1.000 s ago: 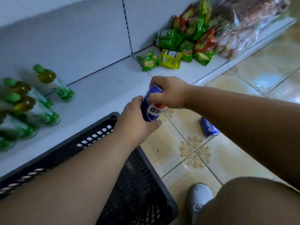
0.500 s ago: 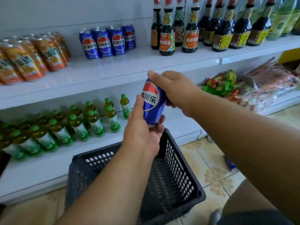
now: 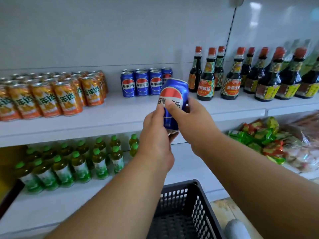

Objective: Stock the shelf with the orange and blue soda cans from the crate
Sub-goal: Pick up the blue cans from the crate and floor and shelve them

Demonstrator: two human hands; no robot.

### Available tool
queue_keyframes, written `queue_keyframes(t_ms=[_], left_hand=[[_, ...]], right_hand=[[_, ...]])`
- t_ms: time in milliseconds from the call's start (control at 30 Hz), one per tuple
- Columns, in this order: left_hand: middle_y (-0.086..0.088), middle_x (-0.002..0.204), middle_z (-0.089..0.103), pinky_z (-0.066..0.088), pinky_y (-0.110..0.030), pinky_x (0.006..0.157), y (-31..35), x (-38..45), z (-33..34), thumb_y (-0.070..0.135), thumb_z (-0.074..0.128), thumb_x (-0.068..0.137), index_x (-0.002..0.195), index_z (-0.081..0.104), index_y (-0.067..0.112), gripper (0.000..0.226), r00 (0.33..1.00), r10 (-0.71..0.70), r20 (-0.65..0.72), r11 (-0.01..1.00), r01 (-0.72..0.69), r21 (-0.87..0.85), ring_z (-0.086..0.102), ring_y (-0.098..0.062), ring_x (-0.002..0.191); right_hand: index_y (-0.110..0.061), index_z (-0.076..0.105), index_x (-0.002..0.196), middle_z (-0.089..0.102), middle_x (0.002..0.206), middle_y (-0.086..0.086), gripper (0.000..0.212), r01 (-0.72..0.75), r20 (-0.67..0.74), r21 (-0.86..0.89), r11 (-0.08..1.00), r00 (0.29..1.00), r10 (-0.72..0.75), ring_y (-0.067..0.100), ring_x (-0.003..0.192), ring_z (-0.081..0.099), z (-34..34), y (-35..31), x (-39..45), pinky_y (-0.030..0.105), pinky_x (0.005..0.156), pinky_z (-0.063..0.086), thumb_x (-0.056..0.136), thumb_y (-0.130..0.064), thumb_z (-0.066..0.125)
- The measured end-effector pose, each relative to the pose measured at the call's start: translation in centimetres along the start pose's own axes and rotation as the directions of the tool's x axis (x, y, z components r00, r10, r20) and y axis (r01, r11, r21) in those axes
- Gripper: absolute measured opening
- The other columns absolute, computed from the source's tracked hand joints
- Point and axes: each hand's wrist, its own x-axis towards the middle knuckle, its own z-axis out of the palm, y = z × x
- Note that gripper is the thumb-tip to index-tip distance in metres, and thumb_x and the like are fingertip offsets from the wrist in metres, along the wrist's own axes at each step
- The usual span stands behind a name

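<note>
Blue can (image 3: 173, 100) upright, gripped by both hands in front of shelf (image 3: 120, 116): left hand (image 3: 156, 135) curls round lower body, right hand (image 3: 188, 118) wraps side, thumb across logo. Likely two-handed for steady aiming.

Beyond fingertips: four blue cans (image 3: 143, 82) visible in front row, gap at right probably target.

Left of fingers: orange cans (image 3: 57, 97), many, uncountable.

Below wrists: crate (image 3: 186, 209), contents unclear.

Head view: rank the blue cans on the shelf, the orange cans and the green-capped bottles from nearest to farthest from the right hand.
From the right hand, which grips the blue can:
1. Blue cans on the shelf, just up and left, behind the held can.
2. Green-capped bottles, lower shelf, down-left.
3. Orange cans, far left on the upper shelf.
</note>
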Motion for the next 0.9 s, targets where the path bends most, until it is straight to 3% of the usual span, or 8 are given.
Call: queue_keyframes(t_ms=[133,233,333,433,533,700,800,900], left_hand=[[0.003,0.108,0.069,0.055,-0.039,0.09,1.5,7.0,1.3,0.054,0.054,0.094,0.12,0.058,0.029,0.036,0.974,0.221,0.053,0.837,-0.217,0.502,0.07,-0.016,0.095],[0.007,0.117,0.066,0.05,-0.039,0.096,1.9,12.2,1.7,0.058,0.049,0.094,0.128,0.051,0.03,0.044,0.956,0.243,0.166,0.642,-0.287,0.711,0.064,-0.018,0.106],[0.012,0.115,0.059,0.042,-0.018,0.071,1.5,16.6,2.1,0.049,0.043,0.1,0.136,0.041,0.029,0.041,0.945,0.211,0.251,0.448,-0.322,0.834,0.058,-0.008,0.094],[0.006,0.113,0.059,0.038,-0.019,0.063,1.2,20.9,2.9,0.048,0.046,0.1,0.135,0.041,0.024,0.043,0.935,0.219,0.279,0.296,-0.336,0.894,0.057,-0.014,0.093],[0.001,0.119,0.063,0.043,-0.028,0.08,0.6,24.7,3.1,0.04,0.054,0.097,0.13,0.049,0.019,0.039,0.923,0.285,0.259,0.218,-0.326,0.92,0.06,-0.021,0.106],[-0.007,0.134,0.055,0.04,-0.029,0.088,-0.6,28.9,3.1,0.022,0.058,0.091,0.133,0.047,0.017,0.044,0.888,0.297,0.351,-0.006,-0.365,0.931,0.055,-0.026,0.118],[-0.012,0.145,0.043,0.04,-0.038,0.101,-0.8,29.8,3.4,0.013,0.053,0.089,0.143,0.038,0.013,0.056,0.838,0.304,0.454,-0.174,-0.42,0.891,0.047,-0.032,0.128],[-0.01,0.152,0.035,0.038,-0.041,0.108,-1.2,30.3,3.1,0.012,0.054,0.089,0.15,0.029,0.013,0.066,0.809,0.307,0.501,-0.262,-0.434,0.862,0.041,-0.031,0.133]], right_hand=[[-0.023,0.063,0.113,0.072,0.098,-0.004,0.039,0.063,0.056,-0.047,0.997,0.997,-0.061,0.013,0.09,0.07,-0.6,0.9,7.8,0.038,0.084,0.059,0.082,-0.043,0.077],[-0.019,0.05,0.127,0.068,0.113,0.0,0.057,0.027,0.095,0.026,0.999,0.995,-0.029,0.016,0.101,0.068,-0.7,2.6,13.4,0.038,0.09,0.057,0.08,-0.033,0.081],[-0.02,0.052,0.124,0.068,0.111,-0.001,0.06,0.019,0.133,-0.067,0.998,0.991,-0.01,0.016,0.099,0.067,-0.8,4.5,18.1,0.037,0.088,0.057,0.075,-0.036,0.084],[-0.019,0.061,0.116,0.069,0.103,-0.003,0.055,0.094,0.111,-0.177,0.98,0.991,-0.075,0.014,0.093,0.068,-0.3,5.5,22.3,0.036,0.083,0.059,0.071,-0.039,0.087],[-0.019,0.062,0.118,0.069,0.104,-0.003,0.053,0.13,0.101,-0.261,0.957,0.989,-0.107,0.016,0.095,0.067,0.6,6.6,25.7,0.037,0.086,0.058,0.074,-0.04,0.085],[-0.019,0.058,0.12,0.066,0.107,-0.002,0.052,0.09,0.05,-0.257,0.962,0.996,-0.08,0.019,0.099,0.064,1.8,8.4,30.6,0.036,0.088,0.055,0.078,-0.037,0.082],[-0.017,0.059,0.121,0.067,0.108,-0.001,0.052,0.093,0.04,-0.245,0.965,0.996,-0.086,0.019,0.101,0.065,2.5,9.1,32.9,0.032,0.084,0.052,0.077,-0.034,0.083],[-0.018,0.057,0.125,0.065,0.114,-0.001,0.06,0.097,0.029,-0.264,0.96,0.995,-0.092,0.019,0.104,0.063,2.6,9.9,34.5,0.035,0.09,0.053,0.076,-0.038,0.084]])
